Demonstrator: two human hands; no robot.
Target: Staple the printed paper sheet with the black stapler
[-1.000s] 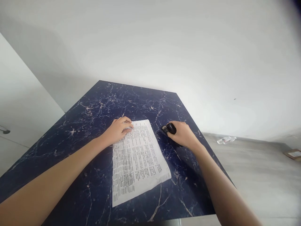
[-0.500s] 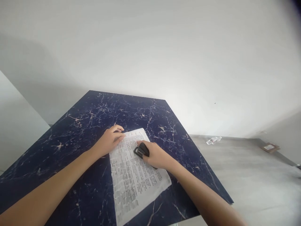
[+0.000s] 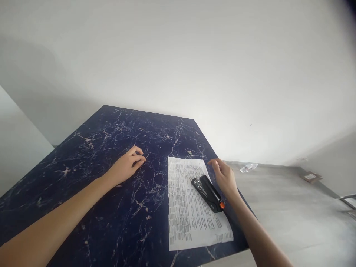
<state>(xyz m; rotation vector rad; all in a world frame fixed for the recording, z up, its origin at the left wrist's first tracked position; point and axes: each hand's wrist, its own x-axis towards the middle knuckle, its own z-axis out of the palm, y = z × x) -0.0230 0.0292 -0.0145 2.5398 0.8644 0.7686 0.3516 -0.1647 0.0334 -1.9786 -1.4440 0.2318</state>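
Observation:
A printed sheet of paper lies on the dark blue marbled table, its lower edge slightly wavy. On its right part rests a black stapler with an orange piece at its back end, lying on its side and held by neither hand. My right hand is beside the upper right edge of the sheet, fingers bent and apart, fingertips close to the paper; contact is unclear. To the left of the sheet, my left hand rests on the table with loosely curled, parted fingers and nothing in them.
A pale wall stands behind the table's far edge. On the floor to the right are a clear plastic item and a small brown box with a white label.
The sheet has shifted right and turned straighter, away from my left hand. My right hand has let go of the stapler, now on the paper, and moved right. My left hand has barely moved.

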